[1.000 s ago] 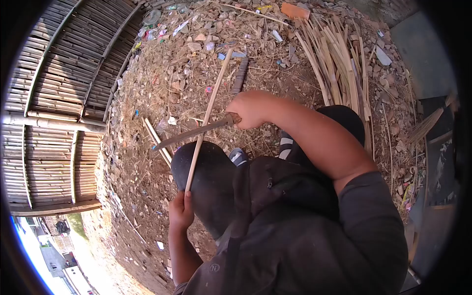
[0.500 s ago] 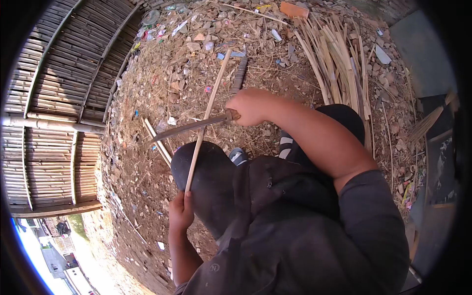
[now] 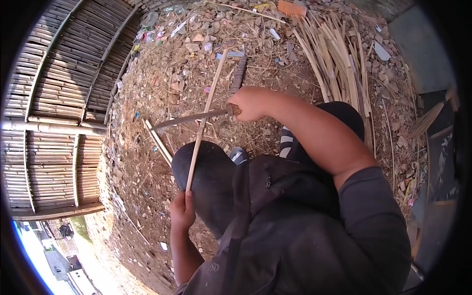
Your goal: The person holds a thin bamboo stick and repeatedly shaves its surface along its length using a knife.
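Observation:
My left hand (image 3: 182,211) is closed around the near end of a long pale bamboo strip (image 3: 198,141). The strip runs up and away, passing over my dark-clad knee (image 3: 206,160) towards the ground ahead. In my right hand (image 3: 248,104) is the handle of a machete (image 3: 182,120), its brownish blade pointing left. The blade crosses the strip around mid-length; whether it bites into the strip I cannot tell. Just beyond my right hand a dark, ribbed, elongated object (image 3: 239,74) lies on the ground.
A pile of split bamboo strips (image 3: 339,64) lies at the upper right. Two short strips (image 3: 158,142) rest left of my knee. Rubble and litter cover the ground (image 3: 142,187). A bamboo-slat wall (image 3: 64,73) stands at left, and an orange brick-like piece (image 3: 292,9) lies at the top.
The machete's tip has swung slightly upward in view, so the blade lies more level across the strip. My left hand and the strip have hardly moved.

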Demonstrator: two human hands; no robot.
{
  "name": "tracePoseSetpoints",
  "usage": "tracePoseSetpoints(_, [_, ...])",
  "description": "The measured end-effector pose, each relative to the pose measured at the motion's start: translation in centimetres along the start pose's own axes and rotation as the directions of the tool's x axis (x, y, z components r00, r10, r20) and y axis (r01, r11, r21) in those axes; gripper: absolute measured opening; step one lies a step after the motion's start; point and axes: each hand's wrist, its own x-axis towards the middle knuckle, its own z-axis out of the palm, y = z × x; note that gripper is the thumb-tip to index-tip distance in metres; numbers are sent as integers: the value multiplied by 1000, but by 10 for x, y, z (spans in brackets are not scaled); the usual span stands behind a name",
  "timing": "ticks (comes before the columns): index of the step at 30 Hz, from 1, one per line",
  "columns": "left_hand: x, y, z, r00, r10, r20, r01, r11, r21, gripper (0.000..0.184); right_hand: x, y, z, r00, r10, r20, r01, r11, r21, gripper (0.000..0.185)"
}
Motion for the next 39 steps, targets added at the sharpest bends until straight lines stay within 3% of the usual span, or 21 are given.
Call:
tracePoseSetpoints(3, [-2, 3, -5, 1000, 3, 10, -4, 999, 49, 38, 11, 23, 7, 999, -43, -4, 43, 999, 29, 36])
tracePoseSetpoints(7, [-5, -9, -1, 999, 11, -37, -5, 988, 155, 39, 30, 70, 13, 914, 334, -232, -276, 928, 249, 41])
tracePoseSetpoints(10, [-3, -10, 0, 998, 31, -46, -24, 989, 144, 39, 23, 58, 8, 919, 288, -271, -242, 951, 190, 39])
tracePoseSetpoints(16, [1, -5, 0, 1000, 6, 1, -6, 1000, 8, 40, -7, -17, -3, 997, -72, 4, 72, 989, -130, 36])
tracePoseSetpoints(19, [-4, 4, -4, 1000, -25, 1, 25, 998, 49, 40, 14, 23, 7, 999, -50, 21, 49, 997, 56, 38])
tracePoseSetpoints(20, [-5, 1, -4, 1000, -18, -13, 19, 997, 79, 40, 24, 46, 20, 988, 26, -153, -12, 996, 91, 38])
tracePoseSetpoints(23, [-6, -8, -2, 999, 2, -42, 4, 990, 139, 39, 28, 62, 7, 907, 333, -258, -282, 935, 214, 39])
tracePoseSetpoints(26, [-4, -4, 0, 999, 8, -33, -4, 995, 102, 38, 15, 33, -2, 937, 278, -211, -259, 959, 115, 36])
tracePoseSetpoints(28, [-2, 3, 1, 1000, -4, -21, 4, 1000, 16, 37, 2, 3, -5, 987, 126, -99, -121, 991, 55, 36])
tracePoseSetpoints(32, [-2, 4, -2, 1000, 7, -12, -6, 996, 93, 35, -7, -29, -3, 999, -42, 6, 42, 986, -159, 38])
tracePoseSetpoints(35, [-7, -2, 3, 996, 61, -68, -43, 970, 240, 33, 19, 18, 9, 999, 25, 35, -28, 995, 92, 39])
tracePoseSetpoints(37, [-8, 1, 3, 992, 84, -93, -46, 936, 348, 29, 26, 38, 8, 954, 261, -146, -252, 965, 76, 41])
tracePoseSetpoints(39, [-10, 5, 0, 993, 81, -84, -36, 898, 439, 28, 26, 46, 8, 947, 265, -178, -259, 964, 57, 40])
